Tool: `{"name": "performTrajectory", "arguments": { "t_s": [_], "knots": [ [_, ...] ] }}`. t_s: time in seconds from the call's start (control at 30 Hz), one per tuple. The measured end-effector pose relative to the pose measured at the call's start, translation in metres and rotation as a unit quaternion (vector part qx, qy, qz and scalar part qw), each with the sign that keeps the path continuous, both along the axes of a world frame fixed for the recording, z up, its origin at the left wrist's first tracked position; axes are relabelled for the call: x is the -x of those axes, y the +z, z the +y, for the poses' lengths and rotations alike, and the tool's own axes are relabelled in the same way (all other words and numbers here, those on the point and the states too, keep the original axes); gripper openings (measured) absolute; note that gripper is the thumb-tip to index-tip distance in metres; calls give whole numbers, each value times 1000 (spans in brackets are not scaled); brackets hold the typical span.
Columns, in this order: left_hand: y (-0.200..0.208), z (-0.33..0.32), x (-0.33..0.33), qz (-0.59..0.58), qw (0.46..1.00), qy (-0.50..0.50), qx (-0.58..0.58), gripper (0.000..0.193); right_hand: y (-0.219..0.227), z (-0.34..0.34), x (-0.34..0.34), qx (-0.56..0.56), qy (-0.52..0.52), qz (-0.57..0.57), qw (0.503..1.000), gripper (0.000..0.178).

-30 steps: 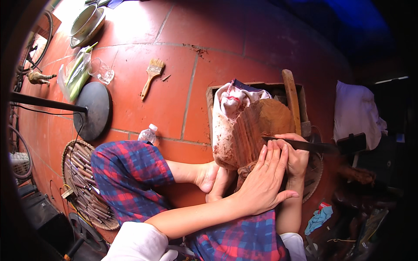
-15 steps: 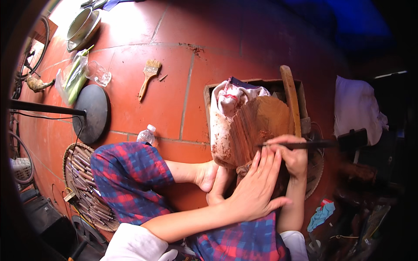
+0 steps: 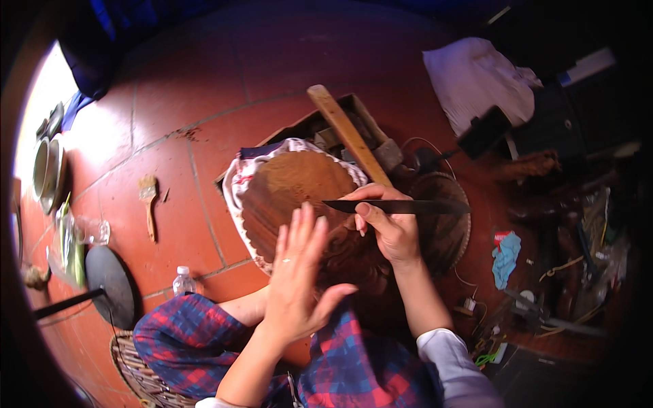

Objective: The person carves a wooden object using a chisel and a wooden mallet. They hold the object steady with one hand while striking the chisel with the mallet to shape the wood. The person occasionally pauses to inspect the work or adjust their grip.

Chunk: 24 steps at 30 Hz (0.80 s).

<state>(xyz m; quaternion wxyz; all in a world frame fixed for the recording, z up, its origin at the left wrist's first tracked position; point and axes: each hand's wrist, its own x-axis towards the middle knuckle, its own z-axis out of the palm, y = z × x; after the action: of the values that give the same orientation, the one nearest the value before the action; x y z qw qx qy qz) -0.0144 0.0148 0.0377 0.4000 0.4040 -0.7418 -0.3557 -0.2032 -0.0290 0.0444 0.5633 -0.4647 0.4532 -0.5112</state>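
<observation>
A brown slab of wood [image 3: 275,197], with carved relief toward its near edge, lies on a stained white cloth [image 3: 235,194] in front of me. Over its near left part is my left hand [image 3: 296,279], flat and open, slightly blurred, holding nothing; whether it touches the wood I cannot tell. My right hand [image 3: 388,228] is closed round a long, dark, flat tool with a pointed tip [image 3: 428,207]. That tip points left over the middle of the slab. My bare foot, partly hidden by my left hand, is by the slab's near left edge.
Behind the slab is a wooden box [image 3: 364,115] with blocks and a long wooden bar [image 3: 347,132]. A round basket [image 3: 466,234] is to the right. Leftward are a brush [image 3: 148,204], a plastic bottle [image 3: 183,281], a black stand base [image 3: 112,285] and a basket of handled tools [image 3: 136,370].
My view has swung, so the scene sits turned and further left. My left hand has moved apart from my right hand, baring more of the slab. The dark tool stays in my right hand.
</observation>
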Motion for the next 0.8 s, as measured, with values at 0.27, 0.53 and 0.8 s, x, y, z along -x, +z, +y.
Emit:
{"name": "performTrajectory", "arguments": {
  "t_s": [0.27,0.53,0.8],
  "knots": [
    [-35,9,-3,-225,967,114,41,53,-22,85,162,-171,-225,156,946,19],
    [-37,6,-9,-236,963,121,49,48,-163,112,231,-462,-166,160,856,16],
    [-32,27,-10,-53,998,13,20,44,-207,110,232,-473,-179,209,837,18]
  ]
}}
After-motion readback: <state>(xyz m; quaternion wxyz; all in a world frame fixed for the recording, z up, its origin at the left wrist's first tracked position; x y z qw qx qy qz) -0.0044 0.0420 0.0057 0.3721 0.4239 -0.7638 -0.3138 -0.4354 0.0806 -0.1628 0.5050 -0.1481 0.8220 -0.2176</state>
